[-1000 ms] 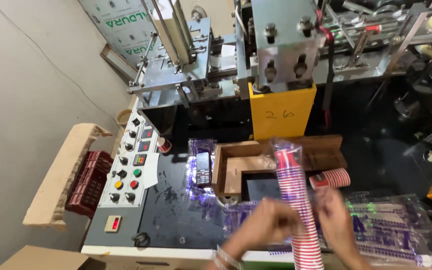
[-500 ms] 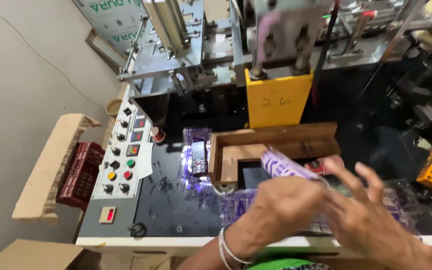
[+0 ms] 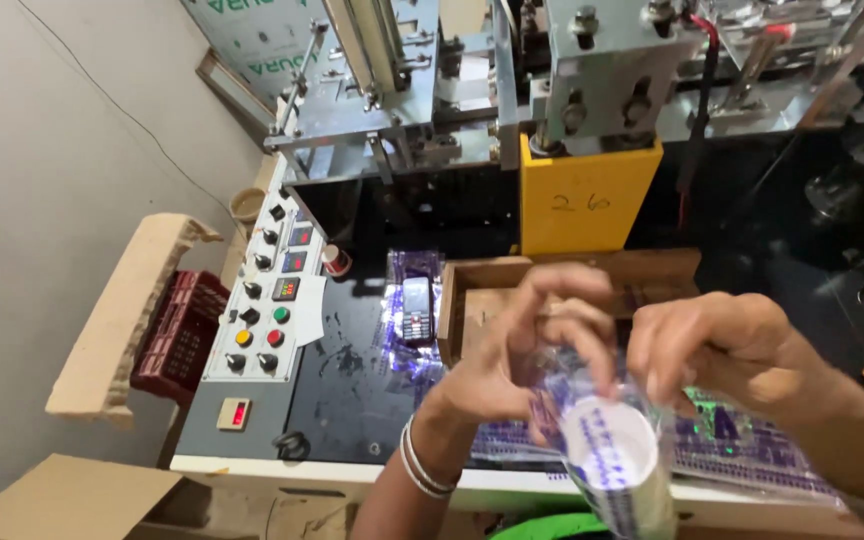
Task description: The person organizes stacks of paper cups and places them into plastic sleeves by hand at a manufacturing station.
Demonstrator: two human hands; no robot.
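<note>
- Head camera looks down on a person's two bare hands working above a black machine table (image 3: pixel 352 400), in front of a metal machine with a yellow block (image 3: pixel 587 200) at its middle.
- Left hand (image 3: pixel 527 350), with thin bangles at the wrist, is curled, its fingertips pinching clear plastic wrap (image 3: pixel 562 375) at the top of a stack of white paper cups (image 3: pixel 617 465) with blue print.
- Right hand (image 3: pixel 722 345) hovers just beside the left, fingers bent down onto the same wrap; how firmly it grips cannot be told through the blur.
- The cup stack sits low in the middle of the picture, below and between both hands, its open mouth turned toward the camera.
- Flat clear bags with purple print (image 3: pixel 752 455) lie on the table beneath the hands, near the front edge.
- A small mobile phone (image 3: pixel 415 310) lies on another printed bag, to the left of a wooden box frame (image 3: pixel 482 290).
- A grey control panel (image 3: pixel 267 310) with black knobs and yellow, green and red buttons lines the table's left side; a dark red crate (image 3: pixel 182 335) stands beyond it by the wall.
</note>
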